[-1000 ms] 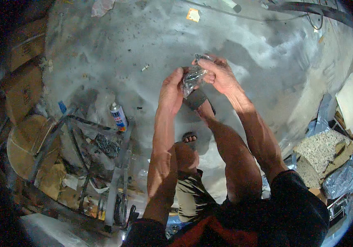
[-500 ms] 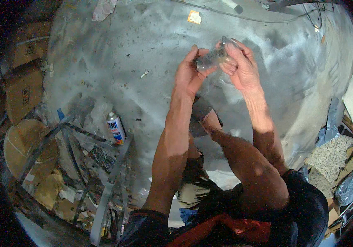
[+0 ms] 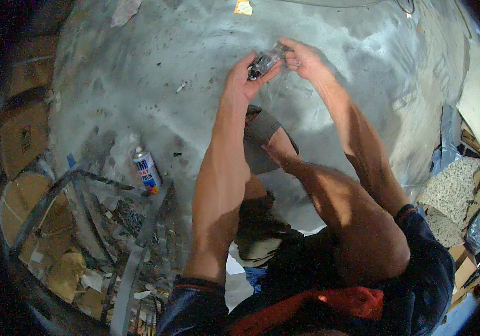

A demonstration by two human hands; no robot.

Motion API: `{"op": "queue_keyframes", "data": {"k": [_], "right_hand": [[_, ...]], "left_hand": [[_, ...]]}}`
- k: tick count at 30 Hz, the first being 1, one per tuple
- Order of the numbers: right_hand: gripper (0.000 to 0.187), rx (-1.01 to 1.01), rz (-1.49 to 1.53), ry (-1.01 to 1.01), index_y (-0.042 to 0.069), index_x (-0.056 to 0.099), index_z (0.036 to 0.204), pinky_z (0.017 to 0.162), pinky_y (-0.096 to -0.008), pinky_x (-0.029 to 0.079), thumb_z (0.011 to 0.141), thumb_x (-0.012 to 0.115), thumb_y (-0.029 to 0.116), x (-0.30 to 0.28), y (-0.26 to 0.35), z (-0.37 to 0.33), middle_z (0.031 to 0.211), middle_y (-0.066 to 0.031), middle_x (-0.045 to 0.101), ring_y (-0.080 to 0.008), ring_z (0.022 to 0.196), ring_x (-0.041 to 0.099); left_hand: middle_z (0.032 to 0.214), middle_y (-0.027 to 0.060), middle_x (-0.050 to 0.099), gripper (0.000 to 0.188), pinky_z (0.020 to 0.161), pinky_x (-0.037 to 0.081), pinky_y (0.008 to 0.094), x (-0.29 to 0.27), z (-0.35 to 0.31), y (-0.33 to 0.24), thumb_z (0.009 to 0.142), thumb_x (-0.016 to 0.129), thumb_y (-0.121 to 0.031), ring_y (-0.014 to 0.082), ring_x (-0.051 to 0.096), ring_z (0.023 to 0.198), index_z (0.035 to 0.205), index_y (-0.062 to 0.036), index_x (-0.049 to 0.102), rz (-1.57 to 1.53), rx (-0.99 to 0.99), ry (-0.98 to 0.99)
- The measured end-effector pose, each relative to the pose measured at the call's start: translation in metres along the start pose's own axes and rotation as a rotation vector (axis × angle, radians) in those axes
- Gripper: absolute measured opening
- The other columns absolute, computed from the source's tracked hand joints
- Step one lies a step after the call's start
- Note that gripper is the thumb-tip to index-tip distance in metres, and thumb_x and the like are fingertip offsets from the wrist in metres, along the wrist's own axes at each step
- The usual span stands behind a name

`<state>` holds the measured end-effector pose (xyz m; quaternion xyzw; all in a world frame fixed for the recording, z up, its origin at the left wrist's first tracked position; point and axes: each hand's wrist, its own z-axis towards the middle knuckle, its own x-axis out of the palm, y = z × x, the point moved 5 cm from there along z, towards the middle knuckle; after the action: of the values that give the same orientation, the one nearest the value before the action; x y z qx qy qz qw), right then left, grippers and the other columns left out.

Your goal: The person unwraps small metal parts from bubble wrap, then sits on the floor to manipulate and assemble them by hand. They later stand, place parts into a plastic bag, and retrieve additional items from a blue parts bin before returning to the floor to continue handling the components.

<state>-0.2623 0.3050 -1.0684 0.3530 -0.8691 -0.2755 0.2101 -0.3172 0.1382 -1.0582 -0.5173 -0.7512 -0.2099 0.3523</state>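
Observation:
A small clear plastic bag (image 3: 263, 63) with dark small parts inside is stretched between my two hands over the grey floor. My left hand (image 3: 240, 79) is closed round its filled end, the thumb above and the fingers below. At the bag's other end, my right hand (image 3: 306, 61) pinches the loose plastic with curled fingers. What the dark parts are is too small to make out.
To the left, a spray can (image 3: 147, 171) stands beside a metal frame (image 3: 130, 280) with scraps around it. A small black bolt-like piece (image 3: 177, 154) and a small white piece (image 3: 181, 87) lie on the floor. Cardboard boxes (image 3: 24, 137) line the left side; a speckled foam block (image 3: 455, 187) lies right.
My right hand has drawn away from my left, from bunching the bag to pinching its end. The bag's dark contents now show at my left hand. The whole view has shifted slightly.

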Motion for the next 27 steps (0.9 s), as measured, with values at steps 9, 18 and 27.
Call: {"op": "queue_keyframes", "data": {"k": [9,18,27], "right_hand": [[0.038,-0.564,-0.951,-0.118,0.004,0.066,0.120,0.086,-0.0455,0.053,0.086,0.068,0.023,0.041,-0.009,-0.029,0.102,-0.0203,0.071,-0.0358,0.097,0.069],[0.029,-0.671,-1.205,0.182,0.011,0.068,0.112,0.080,-0.0494,0.054,0.084,0.066,0.015,0.059,-0.025,-0.047,0.099,-0.0181,0.071,-0.0396,0.093,0.068],[0.021,-0.721,-1.196,-0.070,0.012,0.070,0.105,0.076,-0.0513,0.055,0.084,0.066,0.015,0.033,-0.024,-0.050,0.089,-0.0191,0.071,-0.0415,0.085,0.068]], "left_hand": [[0.112,0.0271,0.062,0.025,0.082,0.064,0.0538,-0.078,-0.001,-0.031,0.096,0.055,-0.005,0.0424,0.066,0.095,0.115,0.0105,0.052,0.106,0.032,-0.237],[0.120,0.0197,0.066,0.031,0.095,0.058,0.0482,-0.079,0.006,-0.031,0.095,0.061,-0.012,0.0339,0.066,0.108,0.119,0.0069,0.060,0.467,-0.058,-0.113],[0.109,0.0180,0.068,0.023,0.090,0.062,0.0422,-0.060,0.003,-0.027,0.094,0.063,-0.008,0.0307,0.069,0.098,0.111,0.0072,0.063,0.491,-0.022,-0.036]]}}
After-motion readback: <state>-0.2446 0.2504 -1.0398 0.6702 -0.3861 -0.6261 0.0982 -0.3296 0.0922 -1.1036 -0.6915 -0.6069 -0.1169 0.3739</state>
